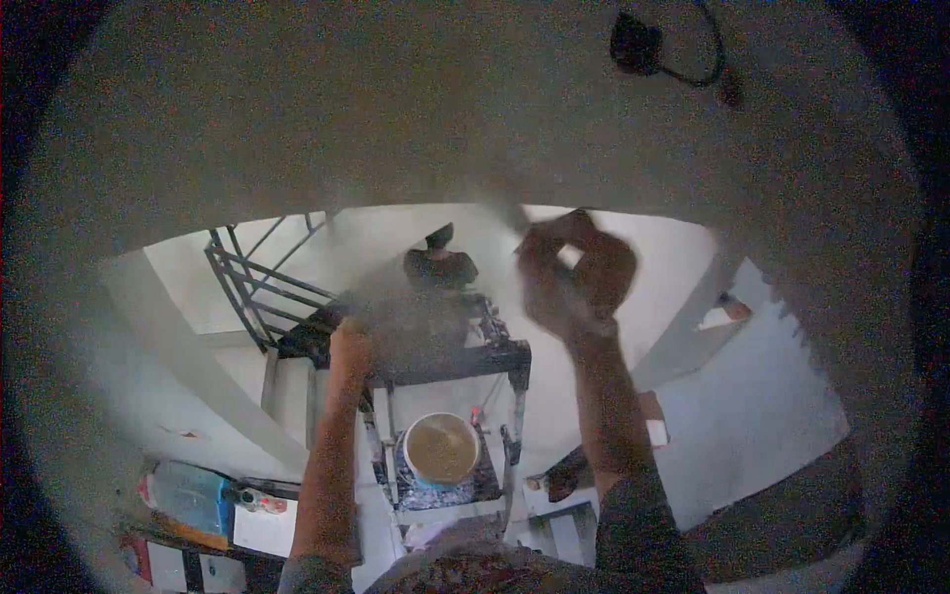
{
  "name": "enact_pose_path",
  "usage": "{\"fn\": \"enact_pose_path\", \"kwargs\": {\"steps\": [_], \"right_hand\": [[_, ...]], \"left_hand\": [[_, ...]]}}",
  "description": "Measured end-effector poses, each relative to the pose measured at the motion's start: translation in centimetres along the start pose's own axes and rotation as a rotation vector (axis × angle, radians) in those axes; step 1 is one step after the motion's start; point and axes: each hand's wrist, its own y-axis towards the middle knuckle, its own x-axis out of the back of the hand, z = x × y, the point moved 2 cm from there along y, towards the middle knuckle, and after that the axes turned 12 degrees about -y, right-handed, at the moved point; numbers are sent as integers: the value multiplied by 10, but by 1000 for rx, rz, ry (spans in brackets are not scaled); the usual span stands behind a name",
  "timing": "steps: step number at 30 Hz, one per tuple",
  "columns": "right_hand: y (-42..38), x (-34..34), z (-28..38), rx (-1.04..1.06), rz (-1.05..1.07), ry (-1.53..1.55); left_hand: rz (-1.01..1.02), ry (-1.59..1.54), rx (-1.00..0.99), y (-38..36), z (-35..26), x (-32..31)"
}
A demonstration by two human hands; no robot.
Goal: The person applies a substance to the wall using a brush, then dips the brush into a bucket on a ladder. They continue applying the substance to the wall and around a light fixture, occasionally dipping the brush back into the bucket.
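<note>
My right hand (579, 277) is raised close under the grey overhead surface, its fingers curled. A pale patch shows between the fingers, and a thin blurred shape reaches up and left from them; its kind cannot be made out. Lower and to the left, my left hand (351, 346) grips the side of a dark, stained stepladder (450, 364) near its top. A round white bucket (442, 448) with a beige-brown mass in it stands on a lower level of the ladder, between my forearms.
Overhead spans a broad grey surface (416, 109), with a dark fitting and looped cable (636, 45) at upper right. Metal railing (267, 282) runs at left. A dark shape (440, 267) lies beyond the ladder. Boxes and a blue clear container (193, 495) sit lower left.
</note>
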Motion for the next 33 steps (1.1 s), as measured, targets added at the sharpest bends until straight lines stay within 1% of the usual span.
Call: {"fn": "enact_pose_path", "kwargs": {"steps": [2,3,4,5,6,7,8,10,11,13,14,15,16,18,19,21,22,24,26,27,28,29,31,32,33], "right_hand": [[32,9,0,-25,-256,189],[45,12,-3,-20,-268,197],[58,12,-5,-16,-257,93],[66,11,-8,-13,-246,-9],[70,5,-9,-11,-251,3],[71,-13,-5,60,72,-193],[72,-32,-5,133,398,-386],[53,-47,14,183,598,-150],[45,-40,19,188,592,-142],[45,-21,25,173,560,-125],[55,-10,23,181,550,-121],[73,15,37,128,353,-143],[83,27,27,54,168,-154],[113,14,-3,30,-262,49],[126,7,-10,34,-263,53],[141,-1,-13,278,-288,43],[130,-6,-11,279,-290,46],[100,-23,7,252,114,-31],[69,-15,29,273,459,77],[66,-13,31,280,465,86],[61,-11,34,350,420,146],[60,-9,36,416,368,203],[92,24,31,224,287,-9],[110,21,15,178,109,302],[132,17,-2,132,-73,611]], "left_hand": [[14,-45,80,3,7,-2],[-18,32,-42,6,10,-5],[-31,35,-47,8,16,-8],[-25,36,-52,6,9,-6],[-17,39,-54,4,3,-3],[-39,-26,-9,-1,-1,-2],[-49,-21,-2,2,-1,-3],[-57,62,18,9,10,-6],[-67,65,18,9,17,-6],[65,-88,32,17,24,-5],[53,-88,27,15,11,-2],[25,-28,2,3,-9,18],[11,52,-15,-2,-22,20],[-3,36,21,1,-18,20],[-11,23,56,3,-13,20],[-24,6,28,3,-6,21],[-31,-10,0,1,1,20],[-60,14,-26,2,8,19],[-95,33,-50,12,20,13],[-7,-18,-21,19,31,10],[84,-62,7,22,43,10],[80,-54,10,14,30,17],[20,-105,92,-7,-15,30],[15,-107,91,-5,-11,27],[-5,-42,20,-2,-4,26]]}}
